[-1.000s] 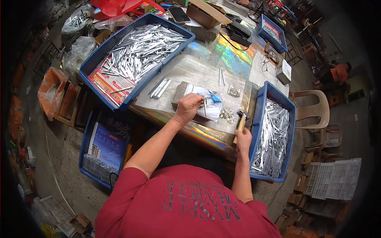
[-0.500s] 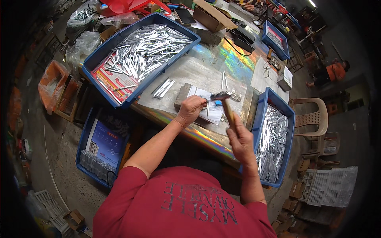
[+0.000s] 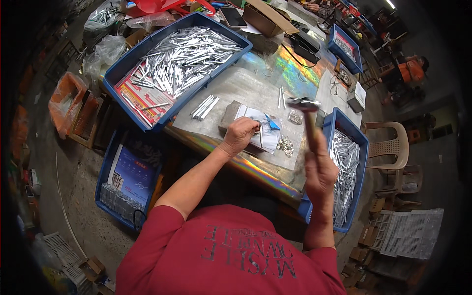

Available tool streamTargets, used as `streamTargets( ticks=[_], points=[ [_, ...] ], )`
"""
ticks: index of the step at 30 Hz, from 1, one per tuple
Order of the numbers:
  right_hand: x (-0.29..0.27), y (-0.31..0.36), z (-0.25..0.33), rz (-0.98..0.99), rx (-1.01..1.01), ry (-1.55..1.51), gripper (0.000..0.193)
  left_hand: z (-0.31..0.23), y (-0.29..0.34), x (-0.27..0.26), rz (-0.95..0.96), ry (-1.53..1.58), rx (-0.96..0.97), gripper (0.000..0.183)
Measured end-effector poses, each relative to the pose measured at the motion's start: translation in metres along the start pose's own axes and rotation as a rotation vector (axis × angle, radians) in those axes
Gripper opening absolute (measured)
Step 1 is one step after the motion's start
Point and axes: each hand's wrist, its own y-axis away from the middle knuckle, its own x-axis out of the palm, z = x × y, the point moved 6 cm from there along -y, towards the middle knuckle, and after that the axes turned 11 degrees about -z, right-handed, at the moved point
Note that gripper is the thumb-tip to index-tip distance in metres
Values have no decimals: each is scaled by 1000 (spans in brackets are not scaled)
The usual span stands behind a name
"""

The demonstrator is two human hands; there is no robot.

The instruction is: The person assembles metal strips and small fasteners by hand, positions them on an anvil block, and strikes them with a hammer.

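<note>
- Our right hand [image 3: 320,169] is wrapped around the handle of a hammer [image 3: 310,127], its head blurred, raised above the desk [image 3: 273,178].
- Our left hand [image 3: 239,136] pinches a thin metal rod [image 3: 261,138] over white paper [image 3: 250,112] on a grey block [image 3: 229,116].
- We have small metal parts [image 3: 285,145] just right of the paper.
- Farther off, we see loose silver rods [image 3: 205,107] beside a blue tray [image 3: 112,74] heaped with more.
</note>
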Motion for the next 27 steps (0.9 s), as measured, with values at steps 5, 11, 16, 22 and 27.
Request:
streamTargets(
  ticks=[5, 11, 16, 22, 27],
  points=[
    [13, 13, -11, 72, 127, 2, 40, -1, -1, 2, 0, 9, -20, 11],
    [31, 37, -46, 131, 191, -25, 39, -3, -2, 3, 19, -4, -9, 12],
    [27, 69, -92, -8, 587, -214, 39, 0, -1, 3, 19, -5, -27, 9],
    [29, 110, -148, -309, 1150, -608, 40, -3, -6, 5, 3, -12, -19, 7],
    [38, 134, -176, -427, 1334, -634, 25, -4, -9, 7, 35, -65, -63, 6]
  ],
)
